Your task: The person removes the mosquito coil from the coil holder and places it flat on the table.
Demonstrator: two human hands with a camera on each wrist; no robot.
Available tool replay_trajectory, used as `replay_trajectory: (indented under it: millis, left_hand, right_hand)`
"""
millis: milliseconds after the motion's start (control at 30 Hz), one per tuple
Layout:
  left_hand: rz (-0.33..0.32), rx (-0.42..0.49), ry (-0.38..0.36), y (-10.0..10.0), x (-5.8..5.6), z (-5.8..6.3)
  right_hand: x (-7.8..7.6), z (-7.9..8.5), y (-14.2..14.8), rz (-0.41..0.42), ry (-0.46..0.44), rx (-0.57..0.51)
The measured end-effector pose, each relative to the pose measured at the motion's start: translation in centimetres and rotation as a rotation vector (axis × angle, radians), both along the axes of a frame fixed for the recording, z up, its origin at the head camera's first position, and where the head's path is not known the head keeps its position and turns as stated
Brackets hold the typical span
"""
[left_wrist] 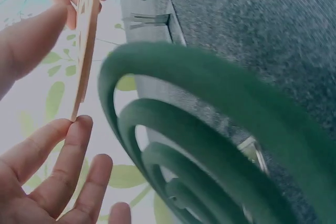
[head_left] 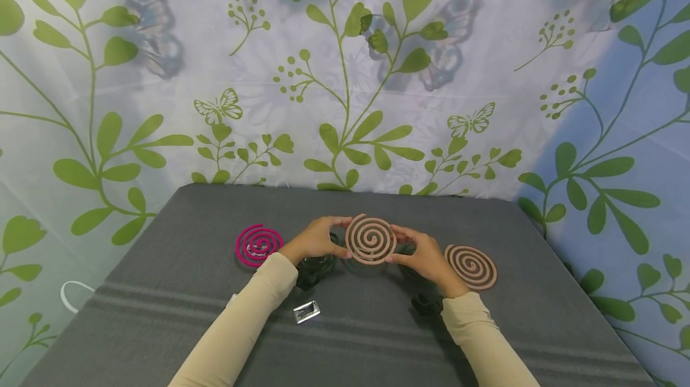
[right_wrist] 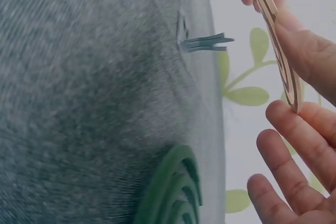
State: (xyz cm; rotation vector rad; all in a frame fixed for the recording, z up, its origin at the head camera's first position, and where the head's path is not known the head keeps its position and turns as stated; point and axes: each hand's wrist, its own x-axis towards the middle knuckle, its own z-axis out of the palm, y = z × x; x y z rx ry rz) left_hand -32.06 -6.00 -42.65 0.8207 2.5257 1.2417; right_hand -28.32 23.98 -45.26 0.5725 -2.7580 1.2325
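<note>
I log one pale backdrop [head_left: 345, 81], printed with green leaves, berry sprigs and butterflies, bluish at right; one grey table surface [head_left: 377, 342], faintly banded; one white curved cord [head_left: 63, 297], beside its left edge.

tan spiral coil [head_left: 371, 239] | raised | rim pinched | left hand [head_left: 315, 237] + right hand [head_left: 424, 255]

tan coil [head_left: 372, 239], magenta coil [head_left: 261, 247], white backdrop [head_left: 302, 129] (green-leafed)
</note>
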Motion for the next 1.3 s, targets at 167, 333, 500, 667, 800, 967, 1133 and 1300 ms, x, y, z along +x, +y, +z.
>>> replay_trajectory:
  millis: [167, 333, 500, 667, 800, 967, 1133, 1300]
  left_hand:
    - [0.019, 0.045, 0.016, 0.0, 0.5, 0.4]
    - [0.032, 0.046, 0.094, -0.4, 1.2, 0.9]
    - [0.038, 0.057, 0.159, -1.0, 2.1, 1.4]
    - [0.038, 0.080, 0.164, -1.5, 3.1, 1.4]
    - [0.024, 0.089, 0.181, -1.9, 4.0, 1.3]
    - [0.006, 0.084, 0.210, -2.3, 5.3, 1.0]
    - [0.009, 0.080, 0.217, -2.7, 6.6, 0.7]
    - [0.029, 0.052, 0.216, -2.7, 7.9, 0.2]
  right_hand:
    - [0.7, 0.9, -0.1, 0.005, 0.033, -0.053]
    - [1.3, 1.4, -0.3, 0.014, 0.075, -0.066]
    - [1.9, 1.7, -0.4, 0.025, 0.090, -0.067]
    - [2.5, 1.8, -0.4, 0.048, 0.098, -0.061]
    - [3.2, 1.7, -0.2, 0.070, 0.077, -0.061]
    - [4.0, 1.5, -0.3, 0.112, 0.061, -0.078]
    - [4.8, 1.1, -0.5, 0.149, 0.062, -0.079]
    - [5.4, 0.7, -0.6, 0.179, 0.036, -0.079]
